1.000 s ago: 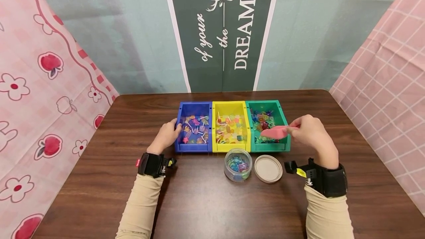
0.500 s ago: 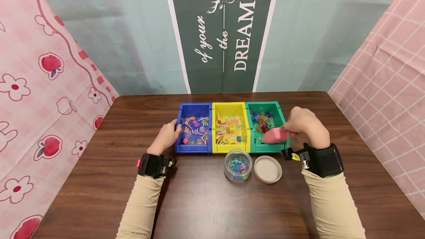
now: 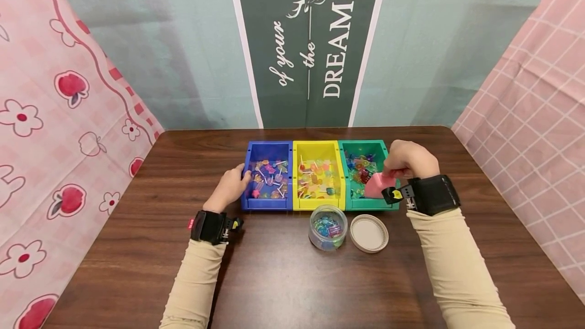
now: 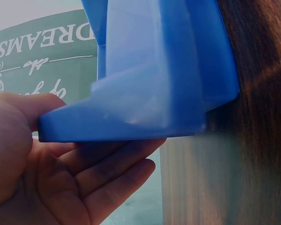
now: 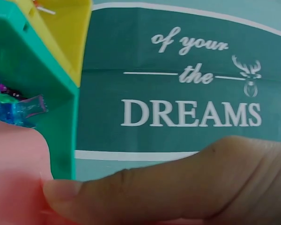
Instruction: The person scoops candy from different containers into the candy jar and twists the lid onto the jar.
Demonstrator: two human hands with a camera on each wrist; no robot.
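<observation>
My left hand (image 3: pixel 232 186) grips the left wall of the blue bin (image 3: pixel 244 194). In the left wrist view the thumb lies over the wall's edge (image 4: pixel 126 112), with the fingers along its outer side. A pink scoop (image 3: pixel 376 187) is held in my right hand (image 3: pixel 411 159), its blade down inside the green bin (image 3: pixel 394 159) among wrapped candies (image 3: pixel 361 164). The right wrist view has the thumb pressed on the scoop's pink plastic (image 5: pixel 16 164), while a blue wrapped candy (image 5: pixel 18 110) shows just beyond it.
Between the blue and green bins sits a yellow bin (image 3: pixel 316 149) of small candies and lollipops. In front stand a clear round jar (image 3: pixel 327 240) with wrapped candies inside and a pale round lid (image 3: pixel 369 233). Printed cloth (image 3: pixel 196 50) hangs behind the brown table (image 3: pixel 283 278).
My right hand has moved up and left over the green bin's right edge, turning the scoop blade downward into the candies. The left hand stays on the blue bin.
</observation>
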